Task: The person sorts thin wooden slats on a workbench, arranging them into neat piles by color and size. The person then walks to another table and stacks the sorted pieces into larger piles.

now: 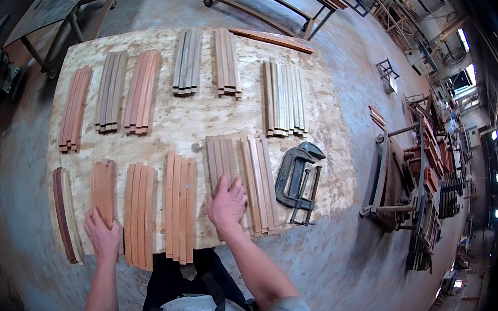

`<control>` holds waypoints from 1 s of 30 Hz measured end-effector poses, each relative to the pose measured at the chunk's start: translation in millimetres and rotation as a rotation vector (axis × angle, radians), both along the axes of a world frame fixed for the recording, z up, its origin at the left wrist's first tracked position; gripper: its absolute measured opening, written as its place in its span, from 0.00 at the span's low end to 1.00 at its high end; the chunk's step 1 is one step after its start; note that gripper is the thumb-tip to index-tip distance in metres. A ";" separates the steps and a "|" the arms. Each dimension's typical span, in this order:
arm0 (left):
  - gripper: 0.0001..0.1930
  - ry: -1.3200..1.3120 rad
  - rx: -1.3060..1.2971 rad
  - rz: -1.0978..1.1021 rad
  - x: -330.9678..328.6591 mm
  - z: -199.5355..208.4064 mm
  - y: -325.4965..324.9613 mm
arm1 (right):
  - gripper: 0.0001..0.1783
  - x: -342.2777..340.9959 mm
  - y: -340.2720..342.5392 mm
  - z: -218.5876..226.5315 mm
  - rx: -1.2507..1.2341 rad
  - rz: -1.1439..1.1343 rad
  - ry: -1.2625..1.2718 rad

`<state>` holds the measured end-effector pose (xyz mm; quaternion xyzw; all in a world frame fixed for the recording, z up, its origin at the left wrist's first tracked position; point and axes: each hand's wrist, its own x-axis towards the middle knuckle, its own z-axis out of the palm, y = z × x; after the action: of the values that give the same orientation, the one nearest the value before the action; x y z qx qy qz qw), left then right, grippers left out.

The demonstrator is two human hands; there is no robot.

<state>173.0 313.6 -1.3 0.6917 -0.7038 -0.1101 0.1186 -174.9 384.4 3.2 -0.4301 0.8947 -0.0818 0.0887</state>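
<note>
Around the near end of a bundle of reddish-brown wooden strips (104,183), my left hand (103,234) is closed, thumb on the right side. My right hand (227,208) lies over the near part of a greyish-brown bundle of wooden strips (221,155), its fingers spread on top and covering that end. Between the hands lie two orange-brown bundles of strips, one left (139,213) and one right (179,209). Just right of my right hand is a paler bundle (260,182). A narrow group of dark and cream strips (66,213) is left of my left hand.
All this lies on a plywood tabletop (171,123). Several more strip bundles stand in a far row, including a pale one (286,100). Metal C-clamps (299,181) rest at the right edge. Beyond are a wheeled frame (268,8), a metal table (54,7) and a loaded rack (424,160).
</note>
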 end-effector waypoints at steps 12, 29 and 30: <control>0.38 0.014 0.020 -0.181 -26.4 26.6 13.3 | 0.43 -2.5 2.3 2.6 -0.017 -0.014 0.006; 0.38 -0.056 -0.026 -0.220 -92.3 8.3 35.0 | 0.43 1.9 -1.7 1.0 0.029 -0.031 -0.019; 0.38 -0.049 -0.037 -0.212 -94.5 7.7 36.0 | 0.43 0.2 -1.3 2.5 0.032 -0.032 -0.010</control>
<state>78.5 349.6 6.4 0.6134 -0.7778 -0.0918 0.1018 -174.7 383.1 5.7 -0.4138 0.9022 -0.0713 0.0988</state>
